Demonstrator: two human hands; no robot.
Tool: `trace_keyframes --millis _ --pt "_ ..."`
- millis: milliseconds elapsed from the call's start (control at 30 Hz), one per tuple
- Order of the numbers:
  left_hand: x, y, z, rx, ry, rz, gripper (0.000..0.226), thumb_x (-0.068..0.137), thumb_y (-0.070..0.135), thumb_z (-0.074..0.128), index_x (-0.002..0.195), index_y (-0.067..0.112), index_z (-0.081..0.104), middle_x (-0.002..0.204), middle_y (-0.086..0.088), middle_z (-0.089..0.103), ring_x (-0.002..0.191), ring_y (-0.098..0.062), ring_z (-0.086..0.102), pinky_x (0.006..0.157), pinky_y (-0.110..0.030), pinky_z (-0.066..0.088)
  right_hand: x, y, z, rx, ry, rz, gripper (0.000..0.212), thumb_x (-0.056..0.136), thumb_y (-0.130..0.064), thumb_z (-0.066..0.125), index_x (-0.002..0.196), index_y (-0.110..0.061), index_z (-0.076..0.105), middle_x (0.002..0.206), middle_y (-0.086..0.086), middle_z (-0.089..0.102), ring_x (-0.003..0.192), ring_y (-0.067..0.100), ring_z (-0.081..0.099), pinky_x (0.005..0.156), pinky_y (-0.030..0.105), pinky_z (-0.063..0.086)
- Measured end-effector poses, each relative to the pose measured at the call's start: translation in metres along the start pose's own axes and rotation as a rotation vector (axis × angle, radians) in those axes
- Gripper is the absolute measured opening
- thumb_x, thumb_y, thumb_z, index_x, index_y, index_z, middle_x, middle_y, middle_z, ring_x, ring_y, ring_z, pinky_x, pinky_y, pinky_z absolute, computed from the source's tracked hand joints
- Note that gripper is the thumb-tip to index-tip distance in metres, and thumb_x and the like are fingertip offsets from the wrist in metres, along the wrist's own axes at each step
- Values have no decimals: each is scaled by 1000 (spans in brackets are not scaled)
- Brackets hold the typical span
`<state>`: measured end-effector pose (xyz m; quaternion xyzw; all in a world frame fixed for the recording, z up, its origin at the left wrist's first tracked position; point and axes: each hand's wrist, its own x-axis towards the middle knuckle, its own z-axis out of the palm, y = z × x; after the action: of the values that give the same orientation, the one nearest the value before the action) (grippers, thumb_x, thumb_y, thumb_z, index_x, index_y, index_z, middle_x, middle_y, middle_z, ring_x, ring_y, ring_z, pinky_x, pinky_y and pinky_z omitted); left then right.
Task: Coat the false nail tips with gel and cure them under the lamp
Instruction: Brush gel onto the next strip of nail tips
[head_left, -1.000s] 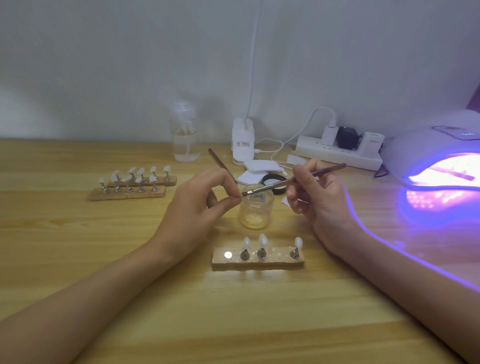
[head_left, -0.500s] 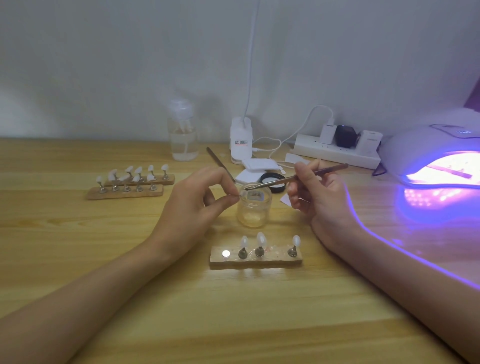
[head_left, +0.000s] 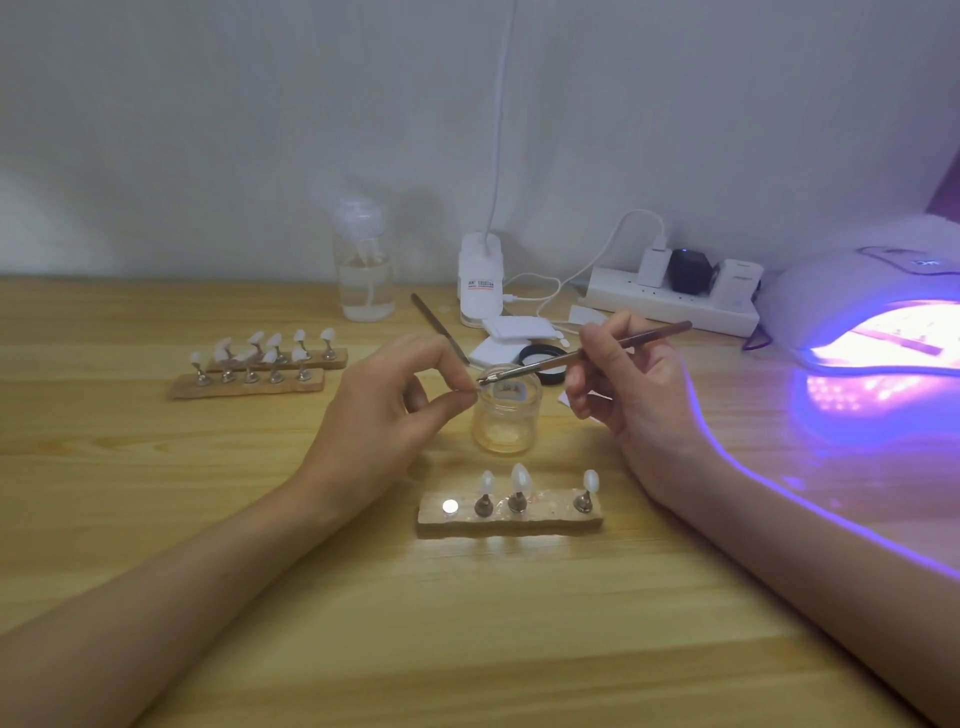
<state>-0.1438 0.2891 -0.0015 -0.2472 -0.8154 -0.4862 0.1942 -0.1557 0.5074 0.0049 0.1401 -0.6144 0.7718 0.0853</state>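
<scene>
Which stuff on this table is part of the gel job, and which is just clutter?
In use: brush in right hand; small piece pinched by left hand; gel jar; near tip holder; lit curing lamp; far tip holders.
Lying about: pump bottle; power strip; metal tool; white pads.

Table: pale wood, matt, visible grain. Jar: clear glass, glossy. Brush: smooth handle, metal ferrule. Holder: rough, gritty block; shiny metal pegs; glossy translucent tips. Lamp: smooth plastic shell. Bottle: clear plastic. Strip: smooth plastic.
</scene>
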Motion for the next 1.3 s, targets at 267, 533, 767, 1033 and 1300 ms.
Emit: trace_keyframes --millis 267,533,767,1033,1300 --pt "-1 2 1 12 3 -46 19 84 12 76 77 23 62 88 15 65 54 -8 49 57 -17 39 -1 -2 1 -16 -8 -30 22 86 -37 69 68 -29 58 60 4 63 52 16 58 52 23 48" --pt "0 2 1 -29 -3 -85 18 83 10 76 76 19 63 84 17 66 49 -4 46 51 -9 34 0 -2 -1 -12 33 -44 25 92 -28 66 70 -25 56 60 4 62 51 16 57 50 22 47" --pt "1 1 1 -77 -23 -120 15 84 11 75 77 17 63 85 12 68 48 -3 46 50 -10 35 -2 -3 -1 -69 98 -79 26 97 -20 61 72 -21 52 58 4 62 51 16 57 49 22 47" --pt "1 -1 1 -80 -22 -130 16 84 12 75 76 18 63 83 16 68 48 -3 46 50 -10 36 -2 -1 -2 -140 81 -76 26 97 -22 62 72 -24 55 59 4 63 51 18 58 49 22 47" --pt "11 12 -18 -146 -114 -250 9 89 23 71 82 26 66 86 20 67 56 -5 55 55 -12 43 -2 -3 -5 -78 160 -51 30 99 -17 58 71 -21 51 54 2 58 48 14 53 47 23 44"
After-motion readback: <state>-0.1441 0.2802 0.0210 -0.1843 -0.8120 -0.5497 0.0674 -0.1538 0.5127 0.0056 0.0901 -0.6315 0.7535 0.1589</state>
